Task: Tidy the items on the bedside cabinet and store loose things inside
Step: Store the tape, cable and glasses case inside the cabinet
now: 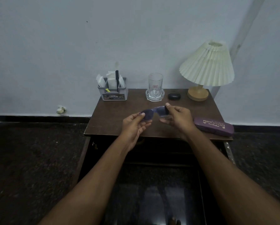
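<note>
Purple-framed sunglasses [149, 113] hang just above the dark brown bedside cabinet top [116, 120]. My left hand [135, 125] pinches their left end, and my right hand [176, 116] pinches their right end. A purple glasses case [214, 126] printed "Prince Opticals" lies shut at the cabinet's right front edge. At the back stand a grey desk organiser [114, 90] with papers and a black pen, a clear glass [155, 86] on a glass coaster, and a small black earbud case [174, 96].
A cream pleated lamp [206, 67] on a wooden base stands at the back right corner. Below the cabinet top its dark front [158, 153] is in shadow. A crumpled bit of paper [61, 109] lies on the floor by the wall.
</note>
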Demonstrator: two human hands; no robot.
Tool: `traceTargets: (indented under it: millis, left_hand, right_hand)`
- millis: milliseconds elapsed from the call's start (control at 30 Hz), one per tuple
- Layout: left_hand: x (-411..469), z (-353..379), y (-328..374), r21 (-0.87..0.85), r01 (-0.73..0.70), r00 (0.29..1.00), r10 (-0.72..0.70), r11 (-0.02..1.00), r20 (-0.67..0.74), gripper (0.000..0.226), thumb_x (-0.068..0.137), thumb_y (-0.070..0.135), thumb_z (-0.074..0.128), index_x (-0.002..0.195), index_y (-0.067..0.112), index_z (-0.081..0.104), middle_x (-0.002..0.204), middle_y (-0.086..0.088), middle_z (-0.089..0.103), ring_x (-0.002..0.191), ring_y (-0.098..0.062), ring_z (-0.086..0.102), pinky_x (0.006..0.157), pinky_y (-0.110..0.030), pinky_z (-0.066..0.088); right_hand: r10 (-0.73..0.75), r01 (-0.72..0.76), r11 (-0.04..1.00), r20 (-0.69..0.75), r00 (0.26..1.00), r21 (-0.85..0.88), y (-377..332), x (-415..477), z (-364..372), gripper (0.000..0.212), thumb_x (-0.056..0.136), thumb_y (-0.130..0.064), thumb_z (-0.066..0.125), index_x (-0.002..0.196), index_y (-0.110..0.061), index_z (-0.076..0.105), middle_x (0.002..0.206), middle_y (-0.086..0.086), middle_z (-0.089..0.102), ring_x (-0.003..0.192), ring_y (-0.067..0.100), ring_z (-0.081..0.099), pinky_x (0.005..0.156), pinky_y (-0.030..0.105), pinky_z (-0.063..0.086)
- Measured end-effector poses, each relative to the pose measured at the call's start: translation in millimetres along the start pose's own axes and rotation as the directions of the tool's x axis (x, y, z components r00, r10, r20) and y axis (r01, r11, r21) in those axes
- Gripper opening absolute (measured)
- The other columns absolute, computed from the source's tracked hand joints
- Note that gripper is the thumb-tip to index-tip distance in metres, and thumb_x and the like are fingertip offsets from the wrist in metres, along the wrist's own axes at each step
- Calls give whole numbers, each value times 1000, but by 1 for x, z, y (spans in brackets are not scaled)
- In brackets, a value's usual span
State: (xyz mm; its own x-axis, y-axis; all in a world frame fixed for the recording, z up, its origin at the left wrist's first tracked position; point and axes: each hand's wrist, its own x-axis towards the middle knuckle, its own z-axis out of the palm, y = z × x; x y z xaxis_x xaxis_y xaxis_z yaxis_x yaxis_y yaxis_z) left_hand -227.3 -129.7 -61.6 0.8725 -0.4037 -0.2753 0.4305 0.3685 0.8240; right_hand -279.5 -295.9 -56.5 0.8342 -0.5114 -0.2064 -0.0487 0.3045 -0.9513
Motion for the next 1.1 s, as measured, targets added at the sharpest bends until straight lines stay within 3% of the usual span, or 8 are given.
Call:
traceTargets:
  millis: [133,300,433,600,700,800,1000,1100]
  left_hand:
    - [7,-13,4,189,-60,993,78,980,-87,2,95,4,63,97,5,62,94,-17,72,74,-17,74,69,-24,62]
    - [17,-25,-3,364,-61,962,152,929,-227,21,95,7,64,114,-2,66,105,-17,70,90,-21,69,71,-23,60]
    - [23,-32,-9,456,-79,925,236,887,-298,22,91,9,70,109,-4,69,96,-18,73,74,-16,67,70,-23,58]
    - [24,-38,-14,569,-63,909,283,820,-307,20,89,8,71,108,0,74,99,-12,76,85,-20,73,82,-32,62]
    - [24,-40,-15,629,-39,906,293,776,-306,20,88,10,73,107,4,75,98,-10,76,92,-24,74,90,-39,60]
    - [23,-42,-16,636,-42,897,309,771,-317,17,87,7,72,105,5,74,98,-12,76,92,-25,73,90,-40,60]
    - [24,-44,-16,726,-47,881,371,686,-293,18,87,9,72,105,10,76,87,5,72,76,-3,65,72,-16,53]
    - [23,-46,-15,764,-31,886,372,645,-278,20,86,10,71,105,10,77,92,2,74,85,-11,69,81,-23,55]
  right_hand:
    - [49,-46,992,25,998,-121,6,3,-2,12,98,-8,58,102,-3,68,83,19,68,60,19,58,55,23,52]
    - [-3,-12,971,-63,998,-237,19,4,-1,13,87,0,70,86,-14,69,79,9,71,64,17,61,62,27,52]
    - [-116,87,940,-71,991,-331,29,7,0,13,84,-6,76,81,-16,69,79,10,72,65,14,62,64,25,53]
    - [-164,110,896,-91,982,-430,40,10,-1,9,83,-11,78,90,-10,72,86,16,74,71,18,63,71,35,54]
    - [-138,82,886,-90,986,-456,47,11,-2,8,84,-12,76,79,-16,71,74,9,72,64,17,62,68,39,54]
    - [-132,77,844,-66,989,-531,52,12,-2,6,86,-17,74,86,-11,75,66,1,69,59,12,59,68,40,56]
    - [-146,67,773,-75,986,-631,54,14,0,18,87,-26,70,93,-11,77,82,7,76,74,19,68,80,44,60]
    - [-174,67,725,-88,981,-685,56,13,4,19,87,-29,71,92,-13,78,80,1,76,77,15,71,78,35,59]
